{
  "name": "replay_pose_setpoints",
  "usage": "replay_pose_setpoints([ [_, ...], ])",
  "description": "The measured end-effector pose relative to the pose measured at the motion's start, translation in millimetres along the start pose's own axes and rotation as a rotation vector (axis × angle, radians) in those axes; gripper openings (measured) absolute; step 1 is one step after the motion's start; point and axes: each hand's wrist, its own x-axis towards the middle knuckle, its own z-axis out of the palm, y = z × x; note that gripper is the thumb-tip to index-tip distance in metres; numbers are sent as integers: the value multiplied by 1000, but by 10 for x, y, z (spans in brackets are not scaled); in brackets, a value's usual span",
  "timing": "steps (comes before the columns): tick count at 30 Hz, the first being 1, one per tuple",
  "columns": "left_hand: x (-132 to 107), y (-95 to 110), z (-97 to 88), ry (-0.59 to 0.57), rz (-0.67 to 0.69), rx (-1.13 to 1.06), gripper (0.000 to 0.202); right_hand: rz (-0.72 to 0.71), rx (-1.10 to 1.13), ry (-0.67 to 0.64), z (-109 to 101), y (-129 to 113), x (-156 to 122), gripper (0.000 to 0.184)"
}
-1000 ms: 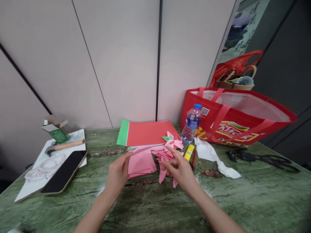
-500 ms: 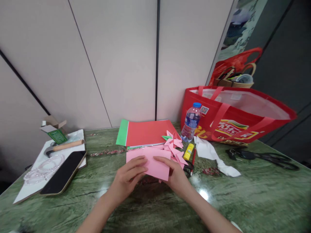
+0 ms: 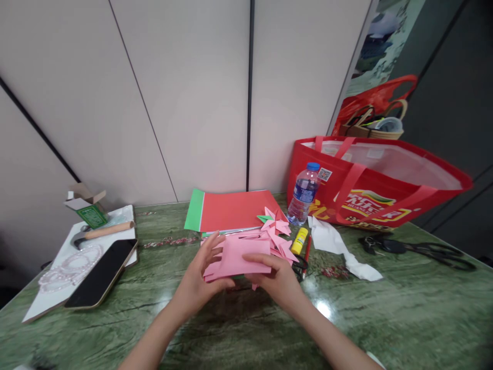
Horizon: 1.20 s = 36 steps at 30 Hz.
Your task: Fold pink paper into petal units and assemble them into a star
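A pink sheet of paper (image 3: 242, 255), bent along its lower edge, is held above the tabletop. My right hand (image 3: 275, 275) pinches its right end, fingers on the face and thumb underneath. At the left end is my left hand (image 3: 202, 272), its fingers raised and apart from the thumb, close to the paper's edge; whether it touches is unclear. Folded pink paper pieces (image 3: 283, 246) lie just behind and to the right, partly covered by the sheet. Beyond them are red sheets (image 3: 236, 208) with a green sheet (image 3: 193, 209) sticking out at the left.
Right of the paper lie a yellow glue stick (image 3: 299, 240), a water bottle (image 3: 304, 195), white tissue (image 3: 331, 239) and black scissors (image 3: 442, 253). A red bag (image 3: 385, 180) stands behind. Leftward are a phone (image 3: 102, 275), a hammer (image 3: 108, 231) and a small box (image 3: 90, 210).
My left hand's fingers have lifted off the paper's face and spread towards its left side, thumb lower. The sheet has tilted and its lower edge now shows bent. My right hand keeps its grip.
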Motion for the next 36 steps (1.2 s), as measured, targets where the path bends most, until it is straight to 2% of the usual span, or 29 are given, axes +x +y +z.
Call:
replay_pose_setpoints([
  [6,38,124,9,13,-184,-194,78,-29,-39,-65,20,-16,-4,20],
  [13,24,143,51,54,-365,-228,47,5,-5,-70,45,-17,-26,20],
  [14,22,132,56,65,-369,-230,45,16,14,-64,51,-12,-31,23],
  [17,25,108,66,97,-366,-211,39,44,73,-44,63,17,-41,50],
  [19,30,105,73,105,-367,-203,37,47,78,-28,63,42,-40,60],
  [27,-10,122,81,63,-346,2,31,-31,62,61,22,62,-10,51],
  [30,-10,117,77,52,-342,57,31,-2,104,46,32,51,-10,50],
  [36,8,125,86,53,-363,29,29,42,123,4,36,51,-8,44],
])
